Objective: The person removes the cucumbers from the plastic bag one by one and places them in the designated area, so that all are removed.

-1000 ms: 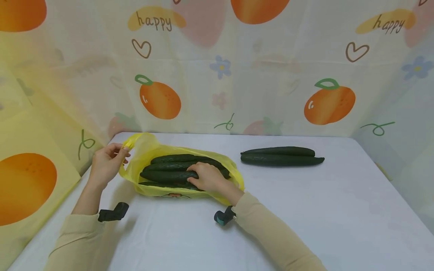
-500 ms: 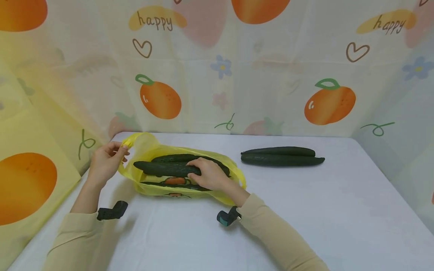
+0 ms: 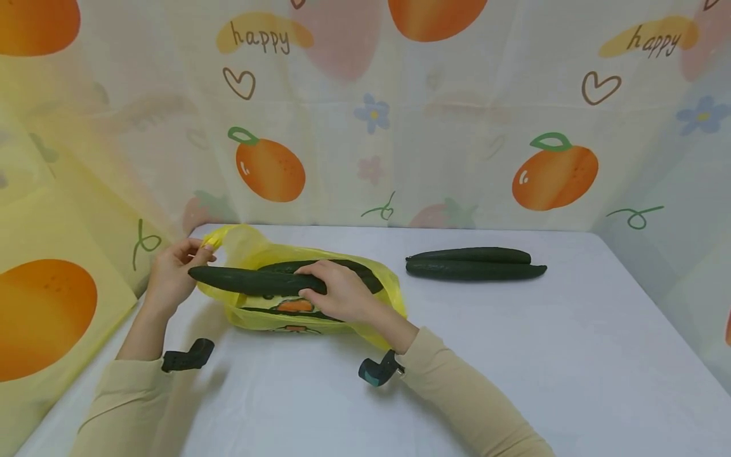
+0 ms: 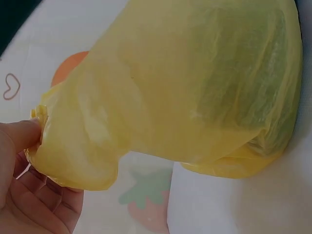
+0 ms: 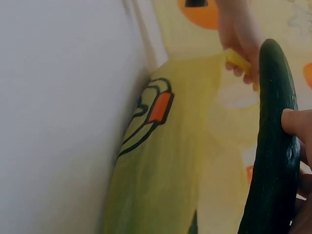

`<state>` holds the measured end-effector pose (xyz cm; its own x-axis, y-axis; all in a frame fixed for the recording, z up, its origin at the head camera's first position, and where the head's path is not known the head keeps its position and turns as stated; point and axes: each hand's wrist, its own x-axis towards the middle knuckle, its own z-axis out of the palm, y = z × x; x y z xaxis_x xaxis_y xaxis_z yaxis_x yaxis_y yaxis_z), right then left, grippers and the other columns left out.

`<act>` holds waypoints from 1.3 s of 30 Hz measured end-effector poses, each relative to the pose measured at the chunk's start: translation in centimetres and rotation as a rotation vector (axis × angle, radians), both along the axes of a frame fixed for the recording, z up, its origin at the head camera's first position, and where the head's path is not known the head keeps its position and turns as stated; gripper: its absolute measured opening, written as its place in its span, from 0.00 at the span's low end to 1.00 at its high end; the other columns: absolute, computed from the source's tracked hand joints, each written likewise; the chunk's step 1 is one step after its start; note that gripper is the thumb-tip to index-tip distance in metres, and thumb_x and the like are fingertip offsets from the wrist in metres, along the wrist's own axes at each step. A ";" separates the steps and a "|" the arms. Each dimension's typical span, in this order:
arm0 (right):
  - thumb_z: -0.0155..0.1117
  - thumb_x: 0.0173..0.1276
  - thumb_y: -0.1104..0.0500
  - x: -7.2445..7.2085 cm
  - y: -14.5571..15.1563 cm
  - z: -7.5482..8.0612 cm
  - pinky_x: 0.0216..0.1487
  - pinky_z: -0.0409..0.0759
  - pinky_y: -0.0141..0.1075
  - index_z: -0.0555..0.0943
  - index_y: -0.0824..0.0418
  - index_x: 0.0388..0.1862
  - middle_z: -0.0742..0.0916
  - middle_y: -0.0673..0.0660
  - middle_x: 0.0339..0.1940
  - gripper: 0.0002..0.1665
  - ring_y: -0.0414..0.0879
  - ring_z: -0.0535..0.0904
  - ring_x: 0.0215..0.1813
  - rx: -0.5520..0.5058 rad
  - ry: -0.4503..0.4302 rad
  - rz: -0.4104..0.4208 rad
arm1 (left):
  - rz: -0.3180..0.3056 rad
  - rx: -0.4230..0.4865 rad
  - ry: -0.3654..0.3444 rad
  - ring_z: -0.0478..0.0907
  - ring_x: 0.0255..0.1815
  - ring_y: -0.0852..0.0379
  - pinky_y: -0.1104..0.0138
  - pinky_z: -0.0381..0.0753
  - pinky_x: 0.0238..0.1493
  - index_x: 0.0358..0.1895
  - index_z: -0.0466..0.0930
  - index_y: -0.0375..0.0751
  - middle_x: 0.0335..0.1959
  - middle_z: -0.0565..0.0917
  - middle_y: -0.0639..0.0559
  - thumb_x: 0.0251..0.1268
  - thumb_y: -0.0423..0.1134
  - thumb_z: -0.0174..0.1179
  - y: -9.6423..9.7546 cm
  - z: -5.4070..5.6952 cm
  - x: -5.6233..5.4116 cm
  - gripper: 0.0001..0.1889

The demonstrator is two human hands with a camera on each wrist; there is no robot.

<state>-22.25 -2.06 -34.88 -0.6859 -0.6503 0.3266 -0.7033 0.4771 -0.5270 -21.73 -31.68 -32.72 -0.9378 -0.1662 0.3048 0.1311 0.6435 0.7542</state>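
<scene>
My right hand (image 3: pixel 342 293) grips a dark green cucumber (image 3: pixel 251 280) near its right end, over the mouth of a yellow plastic bag (image 3: pixel 394 282). In the right wrist view the thumb presses on the side of this cucumber (image 5: pixel 274 146). The cucumber's left end reaches across to my left wrist in the head view. With thumb and fingers my left hand (image 3: pixel 174 273) pinches the bag's handle at its left end, and the left wrist view shows the gathered plastic (image 4: pixel 40 117) there. More cucumbers lie inside the bag, partly hidden by the held one and the right hand.
Two cucumbers (image 3: pixel 475 271) lie side by side on the white table (image 3: pixel 542 355), to the right of the bag. A patterned cloth (image 3: pixel 434 127) hangs behind the table. Small black cameras sit on both wrists.
My right hand has taken hold of a cucumber in the bag, lifted it and shifted it leftward. A printed patch inside the bag is now uncovered. My left hand stays at the handle.
</scene>
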 end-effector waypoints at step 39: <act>0.64 0.62 0.56 1.7 4.0 5.0 0.47 0.75 0.34 0.76 0.56 0.54 0.81 0.51 0.48 0.21 0.43 0.77 0.48 -0.061 0.307 0.017 | -0.025 0.019 0.043 0.71 0.21 0.68 0.73 0.70 0.18 0.40 0.75 0.31 0.22 0.75 0.70 0.67 0.44 0.53 0.5 -0.1 0.2 0.15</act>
<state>-20.53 1.92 -29.83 -0.5384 -0.6340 0.5551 -0.8416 0.4380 -0.3161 -21.56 -31.19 -32.79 -0.9278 -0.1492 0.3418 0.1793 0.6251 0.7597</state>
